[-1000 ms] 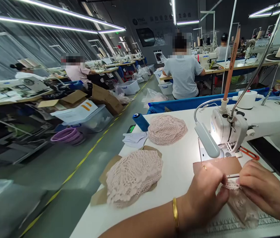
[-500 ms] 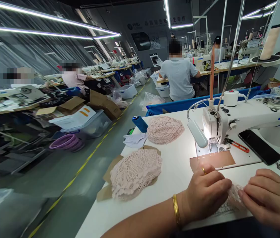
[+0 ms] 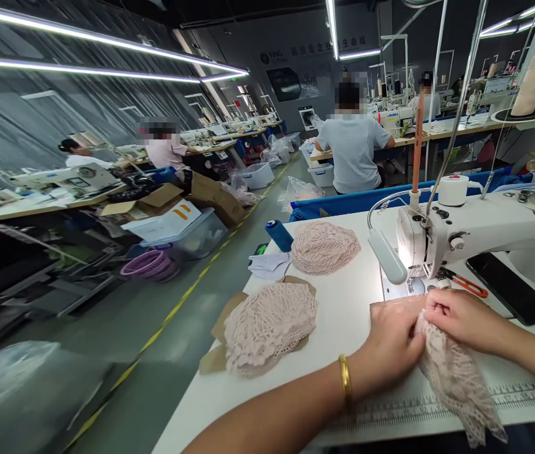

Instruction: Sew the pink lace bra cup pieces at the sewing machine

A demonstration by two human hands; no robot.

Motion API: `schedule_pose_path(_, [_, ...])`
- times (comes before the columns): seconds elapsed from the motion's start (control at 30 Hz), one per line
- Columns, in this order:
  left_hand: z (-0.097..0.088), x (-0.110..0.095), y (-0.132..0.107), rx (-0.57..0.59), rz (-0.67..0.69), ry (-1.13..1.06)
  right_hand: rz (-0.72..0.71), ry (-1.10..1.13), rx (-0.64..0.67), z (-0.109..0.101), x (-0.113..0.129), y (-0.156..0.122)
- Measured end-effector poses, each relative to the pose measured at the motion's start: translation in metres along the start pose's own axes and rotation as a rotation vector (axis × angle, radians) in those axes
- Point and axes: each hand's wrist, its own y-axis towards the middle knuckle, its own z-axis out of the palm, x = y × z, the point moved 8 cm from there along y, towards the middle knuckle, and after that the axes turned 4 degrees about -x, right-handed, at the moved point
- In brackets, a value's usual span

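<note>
A strip of pale pink lace (image 3: 454, 378) hangs from between my two hands, its lower end reaching over the table's front edge. My left hand (image 3: 395, 340), below a gold bangle, pinches the upper left edge of the lace. From the other side my right hand (image 3: 459, 315) has its fingers closed on the top of it. Both hands are just in front of the sewing machine's (image 3: 419, 239) needle area, over a brown plate (image 3: 385, 308). To the left lie two piles of similar lace, the nearer pile (image 3: 272, 325) on brown card and the farther pile (image 3: 325, 247) behind it.
Orange-handled snips (image 3: 469, 285) and a black phone (image 3: 508, 287) lie right of the needle. A blue thread cone (image 3: 279, 235) and a white folded mask (image 3: 270, 265) sit at the table's left edge. A printed ruler (image 3: 390, 413) runs along the front. A co-worker (image 3: 355, 148) sits ahead.
Both hands have moved forward and to the left, closer to the needle, bringing the lace up. More of the lace now shows, hanging below the hands. The view has shifted slightly left.
</note>
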Motion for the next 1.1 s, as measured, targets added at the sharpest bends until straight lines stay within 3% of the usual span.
schedule_pose_path(0.13, [-0.005,0.009,0.008,-0.194,0.144,0.283,-0.003,-0.061,-0.077,0.013,-0.005,0.03])
schedule_pose_path(0.23, [0.002,0.0,0.0,-0.245,0.404,0.369,-0.019,-0.088,-0.132,0.011,-0.005,0.032])
schedule_pose_path(0.3, [0.006,-0.001,-0.003,-0.251,0.488,0.359,-0.047,-0.106,-0.156,0.008,-0.005,0.028])
schedule_pose_path(0.4, [0.005,0.004,-0.003,-0.27,0.472,0.309,-0.109,-0.149,-0.176,0.005,-0.004,0.015])
schedule_pose_path(0.57, [-0.001,0.002,-0.001,-0.308,0.485,0.307,-0.48,-0.273,-0.368,0.004,0.023,-0.018])
schedule_pose_path(0.67, [-0.005,0.002,0.0,-0.32,0.457,0.313,-0.589,-0.261,-0.351,0.013,0.025,-0.019])
schedule_pose_path(0.87, [-0.011,0.004,0.001,-0.291,0.431,0.271,-0.607,-0.256,-0.291,0.015,0.013,-0.005])
schedule_pose_path(1.1, [-0.012,0.01,0.003,-0.325,0.417,0.26,-0.515,-0.374,-0.269,0.011,0.007,0.001])
